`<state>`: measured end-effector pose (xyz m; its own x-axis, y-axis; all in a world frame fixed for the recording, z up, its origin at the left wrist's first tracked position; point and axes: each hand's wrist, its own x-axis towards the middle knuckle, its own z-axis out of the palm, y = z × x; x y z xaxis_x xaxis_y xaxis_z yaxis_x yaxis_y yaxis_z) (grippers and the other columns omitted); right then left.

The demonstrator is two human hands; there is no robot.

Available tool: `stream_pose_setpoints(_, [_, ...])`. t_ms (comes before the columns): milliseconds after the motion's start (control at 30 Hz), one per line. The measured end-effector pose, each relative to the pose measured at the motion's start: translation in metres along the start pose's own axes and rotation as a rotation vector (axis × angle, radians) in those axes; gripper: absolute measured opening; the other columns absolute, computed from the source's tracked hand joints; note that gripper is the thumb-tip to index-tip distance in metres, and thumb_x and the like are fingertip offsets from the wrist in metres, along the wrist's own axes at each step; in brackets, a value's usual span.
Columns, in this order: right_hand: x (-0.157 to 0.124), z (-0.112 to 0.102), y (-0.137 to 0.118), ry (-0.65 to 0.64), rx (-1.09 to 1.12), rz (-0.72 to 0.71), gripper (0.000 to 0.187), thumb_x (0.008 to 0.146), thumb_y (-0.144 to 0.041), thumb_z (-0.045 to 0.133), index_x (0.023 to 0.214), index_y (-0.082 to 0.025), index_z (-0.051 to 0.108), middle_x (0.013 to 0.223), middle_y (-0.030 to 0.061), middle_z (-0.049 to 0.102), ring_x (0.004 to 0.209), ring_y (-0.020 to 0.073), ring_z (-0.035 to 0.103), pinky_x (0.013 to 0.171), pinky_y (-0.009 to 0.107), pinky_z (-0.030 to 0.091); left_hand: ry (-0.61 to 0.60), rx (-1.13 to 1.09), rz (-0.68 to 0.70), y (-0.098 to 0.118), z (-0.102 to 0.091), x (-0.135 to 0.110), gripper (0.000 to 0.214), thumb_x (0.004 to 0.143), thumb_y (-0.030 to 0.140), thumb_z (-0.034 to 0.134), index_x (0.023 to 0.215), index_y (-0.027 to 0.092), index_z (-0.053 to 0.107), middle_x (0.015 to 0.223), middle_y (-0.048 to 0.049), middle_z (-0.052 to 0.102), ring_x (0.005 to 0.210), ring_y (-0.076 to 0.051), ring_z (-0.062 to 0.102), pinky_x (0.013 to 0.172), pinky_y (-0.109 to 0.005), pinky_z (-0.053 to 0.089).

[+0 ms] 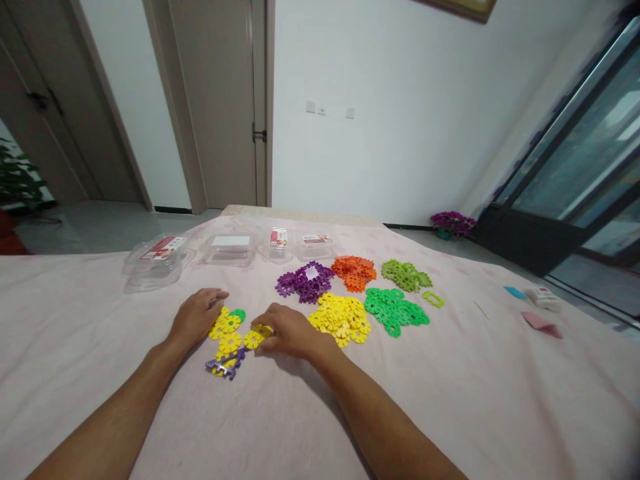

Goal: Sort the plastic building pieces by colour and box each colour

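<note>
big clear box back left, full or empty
Empty: only its label shows through the big clear box; coloured pieces lie piled outside.

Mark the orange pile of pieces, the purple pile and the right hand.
orange pile [354,273]: head view, middle of the heap.
purple pile [300,285]: head view, purple pieces just below and left of the white slip lying on it.
right hand [293,331]: head view, back of the hand.

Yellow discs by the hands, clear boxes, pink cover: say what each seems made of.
Yellow discs: likely moulded plastic, with uniform bright colour, slotted edges and a matte look. Clear boxes: thin transparent plastic, glossy, the cover shows through. Cover: probably woven fabric, pale pink, matte, with soft wrinkles.
</note>
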<state>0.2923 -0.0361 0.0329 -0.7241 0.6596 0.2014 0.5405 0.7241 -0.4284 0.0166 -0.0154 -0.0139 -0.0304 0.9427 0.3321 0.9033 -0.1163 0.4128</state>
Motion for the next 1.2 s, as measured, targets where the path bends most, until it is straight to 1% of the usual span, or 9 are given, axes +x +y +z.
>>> stream_pose_setpoints(200, [0.0, -0.002, -0.01, -0.012, -0.087, -0.049, 0.031, 0.079, -0.041, 0.077, 0.107, -0.028, 0.073, 0.098, 0.003, 0.063, 0.086, 0.0191, 0.059, 0.065, 0.025, 0.04, -0.002, 0.006, -0.002, 0.0, 0.0, -0.001, 0.044, 0.086, 0.033, 0.041, 0.112, 0.018, 0.072, 0.126, -0.0094, 0.068, 0.12, -0.025, 0.059, 0.107, -0.036, 0.041])
stream_pose_setpoints(333, [-0.001, -0.002, -0.008, 0.04, -0.095, -0.066, 0.019, 0.094, -0.036, 0.06, 0.104, -0.025, 0.073, 0.09, 0.0037, 0.065, 0.081, 0.0172, 0.059, 0.066, 0.026, 0.039, 0.004, 0.006, -0.001, 0.002, -0.002, -0.002, 0.044, 0.085, 0.033, 0.041, 0.111, 0.017, 0.073, 0.125, -0.0099, 0.068, 0.119, -0.025, 0.06, 0.106, -0.035, 0.042])
stream_pose_setpoints(500, [-0.002, 0.0, -0.005, 0.074, -0.08, 0.058, 0.019, 0.094, -0.023, 0.054, 0.106, -0.022, 0.069, 0.097, 0.0051, 0.07, 0.085, 0.0182, 0.062, 0.073, 0.026, 0.042, 0.003, -0.005, -0.002, 0.002, -0.001, -0.001, 0.043, 0.085, 0.035, 0.042, 0.11, 0.017, 0.073, 0.123, -0.0095, 0.069, 0.117, -0.025, 0.061, 0.104, -0.035, 0.043])
stream_pose_setpoints(600, [-0.002, -0.003, -0.005, 0.078, -0.034, 0.131, 0.022, 0.093, -0.021, 0.053, 0.111, -0.022, 0.066, 0.105, 0.0049, 0.071, 0.092, 0.0181, 0.063, 0.077, 0.026, 0.042, 0.011, -0.013, 0.006, -0.002, 0.001, 0.0, 0.043, 0.085, 0.034, 0.043, 0.109, 0.017, 0.074, 0.122, -0.0093, 0.07, 0.116, -0.025, 0.061, 0.104, -0.036, 0.043])
stream_pose_setpoints(667, [-0.002, -0.007, -0.004, 0.074, -0.004, 0.175, 0.021, 0.092, -0.023, 0.052, 0.109, -0.022, 0.066, 0.103, 0.0046, 0.071, 0.091, 0.0177, 0.063, 0.075, 0.025, 0.041, 0.006, -0.013, 0.008, -0.004, 0.003, 0.0, 0.043, 0.085, 0.034, 0.043, 0.11, 0.018, 0.073, 0.123, -0.0091, 0.069, 0.116, -0.025, 0.061, 0.105, -0.036, 0.043])
stream_pose_setpoints(800, [0.001, -0.021, 0.003, 0.081, 0.078, 0.247, 0.015, 0.089, -0.022, 0.054, 0.095, -0.019, 0.068, 0.089, 0.0025, 0.07, 0.079, 0.0153, 0.06, 0.066, 0.023, 0.036, 0.003, -0.011, 0.008, -0.006, 0.003, 0.001, 0.042, 0.085, 0.035, 0.043, 0.109, 0.018, 0.074, 0.123, -0.009, 0.069, 0.116, -0.025, 0.062, 0.103, -0.036, 0.044])
stream_pose_setpoints(967, [-0.002, -0.05, 0.02, 0.076, 0.236, 0.312, 0.012, 0.085, -0.021, 0.058, 0.074, -0.016, 0.062, 0.071, -0.0021, 0.06, 0.067, 0.0111, 0.052, 0.058, 0.022, 0.031, 0.011, -0.017, 0.017, -0.004, 0.001, 0.0, 0.042, 0.086, 0.036, 0.043, 0.109, 0.019, 0.074, 0.122, -0.009, 0.07, 0.116, -0.025, 0.062, 0.104, -0.035, 0.044])
stream_pose_setpoints(1100, [-0.014, -0.07, 0.036, 0.068, 0.317, 0.369, 0.011, 0.082, -0.023, 0.059, 0.074, -0.016, 0.061, 0.067, -0.004, 0.057, 0.063, 0.0098, 0.049, 0.057, 0.021, 0.031, 0.003, -0.016, 0.016, -0.004, 0.001, 0.001, 0.043, 0.086, 0.037, 0.043, 0.109, 0.019, 0.074, 0.123, -0.0086, 0.069, 0.117, -0.025, 0.061, 0.104, -0.035, 0.044])
stream_pose_setpoints(1200, [-0.024, -0.082, 0.046, 0.031, 0.298, 0.394, 0.011, 0.08, -0.026, 0.061, 0.074, -0.016, 0.062, 0.067, -0.0042, 0.057, 0.062, 0.0097, 0.049, 0.056, 0.021, 0.032, -0.01, -0.019, 0.004, -0.005, 0.002, 0.001, 0.044, 0.086, 0.036, 0.042, 0.111, 0.018, 0.073, 0.124, -0.0096, 0.068, 0.118, -0.026, 0.061, 0.105, -0.037, 0.043])
